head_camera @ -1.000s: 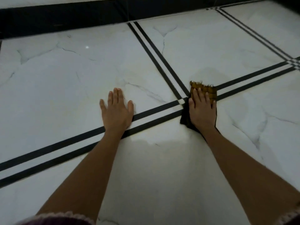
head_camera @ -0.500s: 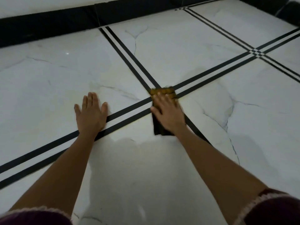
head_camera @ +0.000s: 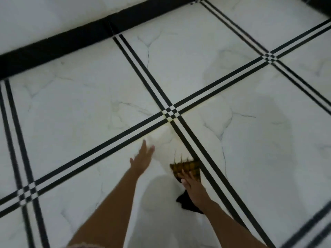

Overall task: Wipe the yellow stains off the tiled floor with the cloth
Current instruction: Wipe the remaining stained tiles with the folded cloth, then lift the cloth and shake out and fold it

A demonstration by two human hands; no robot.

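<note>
A dark cloth with a yellow-stained, frayed upper part lies on the white marble-look tiled floor, just left of a double black stripe. My right hand presses flat on the cloth's middle, and its black lower end sticks out beside my wrist. My left hand is open, fingers apart, at or just above the tile to the left of the cloth, blurred by motion. Faint yellow tint shows along the stripes near their crossing.
Double black stripes cross the floor in a grid, with further crossings at the upper right and lower left. A black skirting band runs along the wall at the top. Damp wiped patches show around the middle crossing.
The cloth and my right hand have slid back from the stripe crossing toward me, leaving the crossing uncovered. My left hand has come off the stripes and moved closer to the cloth. The view has pulled back.
</note>
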